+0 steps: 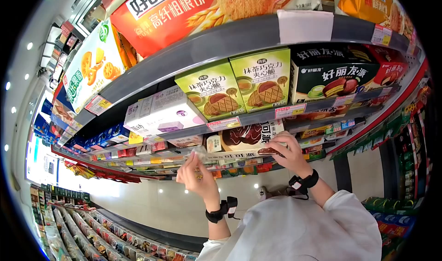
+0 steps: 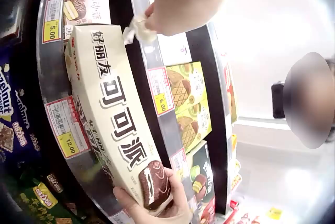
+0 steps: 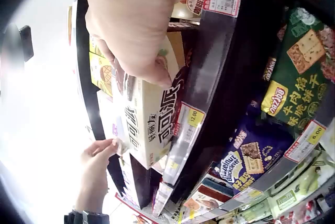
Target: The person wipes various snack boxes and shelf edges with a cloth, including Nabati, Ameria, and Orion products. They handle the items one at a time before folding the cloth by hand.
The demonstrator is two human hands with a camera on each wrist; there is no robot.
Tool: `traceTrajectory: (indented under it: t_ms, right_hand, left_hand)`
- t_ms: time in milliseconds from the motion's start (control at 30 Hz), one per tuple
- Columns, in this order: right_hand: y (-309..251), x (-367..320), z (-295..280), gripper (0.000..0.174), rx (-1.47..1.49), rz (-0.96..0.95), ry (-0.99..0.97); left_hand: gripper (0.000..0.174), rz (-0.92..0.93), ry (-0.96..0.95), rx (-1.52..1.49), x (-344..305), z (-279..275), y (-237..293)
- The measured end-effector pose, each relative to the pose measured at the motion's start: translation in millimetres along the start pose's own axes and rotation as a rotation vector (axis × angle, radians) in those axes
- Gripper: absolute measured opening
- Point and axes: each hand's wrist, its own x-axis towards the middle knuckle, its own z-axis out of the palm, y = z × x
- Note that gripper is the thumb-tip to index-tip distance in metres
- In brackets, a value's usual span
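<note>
The box point(image 1: 244, 136) is cream cardboard with a smooth, faintly glossy print. The scrap point(image 2: 135, 29) is thin, crumpled and whitish, either film or paper. The shelf point(image 1: 221, 40) edge is matt grey painted metal carrying paper price tags point(image 1: 290, 110). The red bag point(image 1: 170, 12) is shiny plastic. The sleeve point(image 1: 294, 228) is matt white cloth.

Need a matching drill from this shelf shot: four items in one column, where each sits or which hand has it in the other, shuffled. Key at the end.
Things
1. cream pie box
2. crumpled white scrap
3. green boxes
4. red biscuit bag

Places
A. on the highest shelf in view
B. pinched by the left hand
C. on a shelf beside the black box
D. gripped at one end by the right hand

Pairs: 1-D, 2-B, 3-C, 4-A
</note>
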Motion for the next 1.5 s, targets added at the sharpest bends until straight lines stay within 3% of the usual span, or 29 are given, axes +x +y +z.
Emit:
traceTrajectory:
  t_ms: [67,167,300,433,567,667,733,967,1100,1167,1300,1500]
  right_hand:
    - [2,-6,2,0.047,-0.003,-0.034,0.004]
    - [2,-11,6,0.048,-0.049,-0.084,0.039]
    - [2,-17,9,0.048,-0.071,-0.092,0.057]
    - [2,-21,15,0.042,-0.086,-0.104,0.103]
    - [5,-31,21,0.037,-0.143,-0.111,0.147]
    - [4,-30,20,0.036,-0.162,-0.117,0.141]
    - [4,-29,20,0.035,-0.162,-0.122,0.132]
    - [5,-29,21,0.031,-0.148,-0.127,0.136]
    - [11,-26,22,0.028,-0.085,-0.151,0.153]
    - [14,-28,22,0.030,-0.089,-0.175,0.153]
    - [24,-42,29,0.030,-0.094,-0.194,0.176]
    - [22,-39,16,0.032,-0.117,-0.188,0.093]
  left_hand:
    - [0.019,0.075,-0.137,-0.011,2,4,-1]
    - [0.023,0.031,-0.283,-0.060,-5,16,3]
    - [0.019,-0.034,-0.300,-0.286,-4,19,14]
    - [0.017,0.022,-0.477,-0.432,-11,29,40]
    - [0.015,0.166,-0.503,-0.585,-24,46,76]
    - [0.019,0.167,-0.511,-0.559,-23,45,77]
    - [0.020,0.141,-0.516,-0.546,-17,40,64]
    - [0.015,0.008,-0.275,-0.107,6,30,0]
    - [0.012,0.022,-0.255,-0.075,2,48,15]
    - [0.013,0.020,-0.260,-0.203,0,57,47]
    - [0.015,0.070,-0.470,-0.569,-17,73,101]
    - [0.011,0.106,-0.448,-0.344,-11,65,87]
